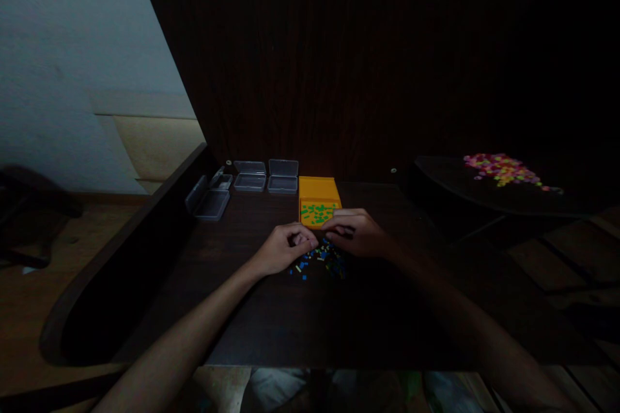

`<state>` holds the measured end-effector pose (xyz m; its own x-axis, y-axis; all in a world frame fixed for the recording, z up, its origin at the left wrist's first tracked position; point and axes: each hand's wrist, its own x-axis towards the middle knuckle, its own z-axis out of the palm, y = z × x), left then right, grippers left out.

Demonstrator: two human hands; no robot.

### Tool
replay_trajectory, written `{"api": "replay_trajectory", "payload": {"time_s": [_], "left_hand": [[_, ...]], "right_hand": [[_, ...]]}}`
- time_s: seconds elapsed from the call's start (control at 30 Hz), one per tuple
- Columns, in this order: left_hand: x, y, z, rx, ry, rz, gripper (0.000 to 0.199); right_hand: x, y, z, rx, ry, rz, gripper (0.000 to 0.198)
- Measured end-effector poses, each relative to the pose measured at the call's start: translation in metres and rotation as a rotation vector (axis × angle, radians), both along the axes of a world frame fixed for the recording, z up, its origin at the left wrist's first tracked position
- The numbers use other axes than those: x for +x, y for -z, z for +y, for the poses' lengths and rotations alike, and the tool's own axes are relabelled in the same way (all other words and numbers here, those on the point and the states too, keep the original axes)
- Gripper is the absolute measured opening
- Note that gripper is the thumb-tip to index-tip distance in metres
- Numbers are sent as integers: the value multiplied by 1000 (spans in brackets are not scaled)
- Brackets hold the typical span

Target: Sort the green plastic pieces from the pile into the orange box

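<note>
Two hands (281, 250), one yellow box (318, 189), four cases (283, 184), many pieces (334, 263).

Dark wooden desk (271, 329), viewed remotely by me, with a tall back panel (339, 64) bearing 2 pale round fittings (393, 170) and a rounded side panel (121, 277). Left: pale wall (72, 26), brown floor (99, 229), a dark piece of furniture (39, 190). I see dim light throughout, the upper right nearly black.
</note>
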<state>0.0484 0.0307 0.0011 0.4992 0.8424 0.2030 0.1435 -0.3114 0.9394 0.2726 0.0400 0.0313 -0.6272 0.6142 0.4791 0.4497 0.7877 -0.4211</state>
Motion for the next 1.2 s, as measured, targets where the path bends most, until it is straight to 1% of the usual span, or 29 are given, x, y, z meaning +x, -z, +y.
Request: {"api": "replay_trajectory", "payload": {"time_s": [0.07,0.13,0.3,0.43,0.63,0.73,0.97,1.07,1.2], "left_hand": [[1,0,0,-129,12,-73,31],[2,-1,-1,-224,27,-137,35],[2,-5,-1,-347,20,-245,36],[2,-4,-1,-386,15,-293,34],[3,6,0,-469,-44,-397,32],[4,9,2,-493,-59,-438,31],[4,10,3,-517,-104,-442,33],[5,10,3,-510,-105,-442,34],[6,9,3,-528,-66,-484,34]], "right_hand": [[-6,-4,-10,-1,-30,41,16],[-10,-5,-13,0,-59,66,17],[-12,-2,-6,-18,-136,108,17],[-14,-4,-4,-33,-157,133,15],[-19,-7,-2,37,-144,135,15],[-21,-7,1,41,-141,126,15],[-25,-2,6,16,-89,97,13],[-27,1,7,13,-74,88,11],[-28,0,8,4,-64,86,7]]}}
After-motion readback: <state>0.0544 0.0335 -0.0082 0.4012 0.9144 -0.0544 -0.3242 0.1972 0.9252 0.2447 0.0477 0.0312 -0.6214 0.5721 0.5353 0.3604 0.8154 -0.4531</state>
